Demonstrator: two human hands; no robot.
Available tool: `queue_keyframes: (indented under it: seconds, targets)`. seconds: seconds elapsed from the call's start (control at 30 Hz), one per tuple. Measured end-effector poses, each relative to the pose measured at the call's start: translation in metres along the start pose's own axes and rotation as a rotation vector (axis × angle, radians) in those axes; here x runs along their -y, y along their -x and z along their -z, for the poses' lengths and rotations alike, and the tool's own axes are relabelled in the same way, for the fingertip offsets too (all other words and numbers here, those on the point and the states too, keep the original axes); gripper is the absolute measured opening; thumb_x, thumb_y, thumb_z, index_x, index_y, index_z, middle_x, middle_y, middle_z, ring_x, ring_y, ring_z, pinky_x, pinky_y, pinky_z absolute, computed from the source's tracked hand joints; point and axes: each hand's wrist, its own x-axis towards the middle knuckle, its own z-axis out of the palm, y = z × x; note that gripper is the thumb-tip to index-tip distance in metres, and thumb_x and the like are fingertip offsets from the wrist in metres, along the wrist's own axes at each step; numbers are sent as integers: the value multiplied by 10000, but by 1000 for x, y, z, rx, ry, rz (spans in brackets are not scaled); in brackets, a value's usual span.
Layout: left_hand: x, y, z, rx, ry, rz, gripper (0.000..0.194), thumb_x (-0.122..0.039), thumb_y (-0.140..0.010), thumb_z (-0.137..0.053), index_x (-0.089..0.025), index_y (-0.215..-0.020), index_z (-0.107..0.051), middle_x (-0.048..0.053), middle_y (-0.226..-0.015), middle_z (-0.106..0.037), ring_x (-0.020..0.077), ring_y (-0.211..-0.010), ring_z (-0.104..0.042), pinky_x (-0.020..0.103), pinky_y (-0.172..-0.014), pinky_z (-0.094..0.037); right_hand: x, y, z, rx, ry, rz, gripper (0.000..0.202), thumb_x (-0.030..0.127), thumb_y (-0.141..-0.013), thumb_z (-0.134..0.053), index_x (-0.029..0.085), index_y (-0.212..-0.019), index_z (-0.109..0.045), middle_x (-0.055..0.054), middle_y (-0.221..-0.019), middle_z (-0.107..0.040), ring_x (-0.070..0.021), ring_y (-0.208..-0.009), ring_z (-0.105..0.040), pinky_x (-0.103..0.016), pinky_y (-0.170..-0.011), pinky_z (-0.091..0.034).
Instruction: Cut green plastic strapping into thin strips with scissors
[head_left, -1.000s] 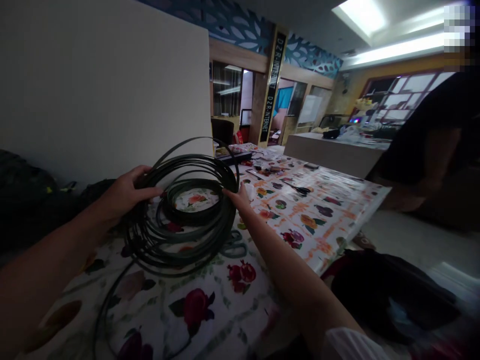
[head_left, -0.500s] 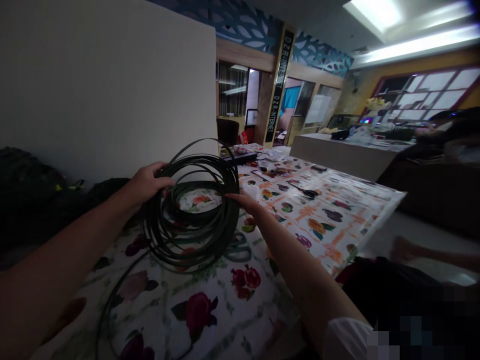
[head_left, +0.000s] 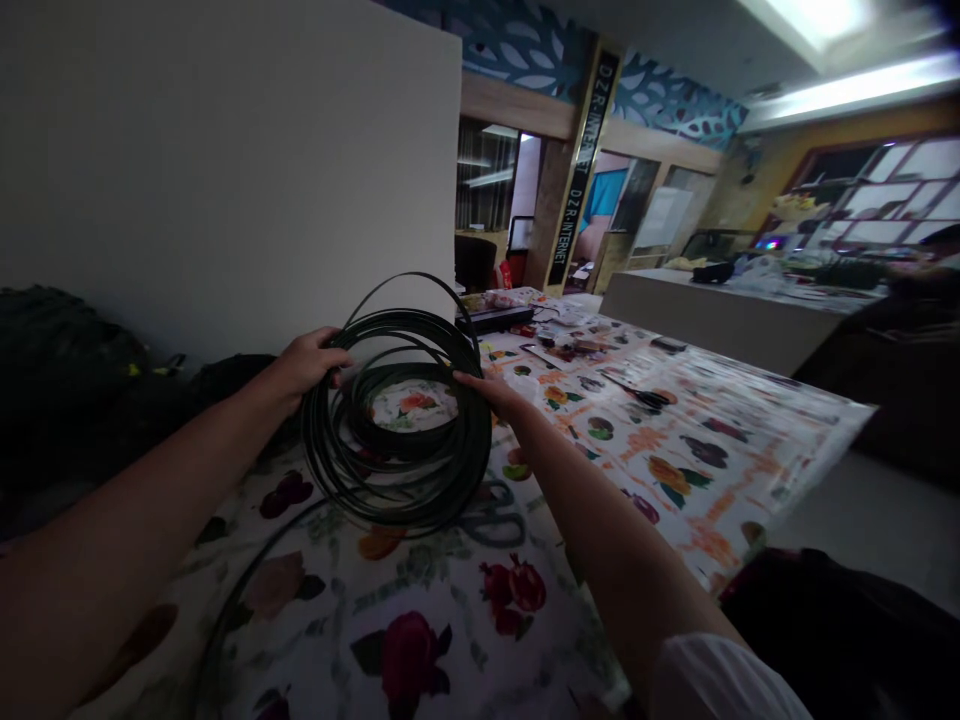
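Observation:
A loose coil of dark flat strapping band [head_left: 474,440] stands tilted over the table, several loops wide. My left hand [head_left: 309,362] grips its upper left side, fingers closed round the loops. On the upper right side, my right hand [head_left: 487,388] pinches the coil, with the thumb showing and most fingers hidden behind it. One free end of the band [head_left: 251,570] trails down to the left across the cloth. Grey-handled scissors [head_left: 491,528] lie beneath the coil's lower right edge, their blades hidden by it.
A fruit-patterned tablecloth [head_left: 420,575] covers the table. Black scissors [head_left: 641,393] lie farther right, and small clutter [head_left: 574,348] sits at the far end. A pale panel [head_left: 300,180] rises behind at left, beside dark bags [head_left: 67,370]. Another table [head_left: 720,310] stands beyond.
The view has swung slightly left, so the background shifts right. Both hands keep hold of the coil in nearly the same pose. A person's limb at right has left the view.

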Motion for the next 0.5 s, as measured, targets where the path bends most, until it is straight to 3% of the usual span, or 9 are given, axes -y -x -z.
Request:
queue_keyframes:
  seconds: [0.17,0.33,0.43,0.5]
  targets:
    - [12,-6,2,-23,32,8,288,-183,-565,-673,-175,-838,-580,-70,-436,-500,96,-341,-449,166,-329,-334,1,-3,-9,-23,7,-25,395,245,-727,-829,161,-1084,-685,-46,-1015,-722,-182,-824,-670,-313,-750,-568]
    - [13,-8,4,-44,6,8,316,-192,-602,-697,-166,-894,-579,-73,-452,-504,93,-337,-448,171,-340,-352,1,1,-21,-171,9,-69,194,276,-954,-622,125,-1075,-628,-46,-989,-654,-143,-773,-643,-287,-661,-564]
    - [9,-6,7,-63,-91,-52,499,-203,-614,-736,-171,-1079,-559,-80,-475,-511,122,-380,-491,187,-366,-389,16,10,-21,-220,-48,-66,182,304,-972,-591,126,-995,-617,3,-814,-614,-92,-599,-570,-226,-547,-512]
    - [4,-5,10,-88,-156,-119,632,-199,-602,-768,-182,-1185,-525,-71,-543,-545,130,-433,-529,190,-394,-409,37,19,-18,-211,-112,-26,151,280,-935,-624,135,-897,-603,64,-624,-507,-62,-459,-443,-195,-465,-447]
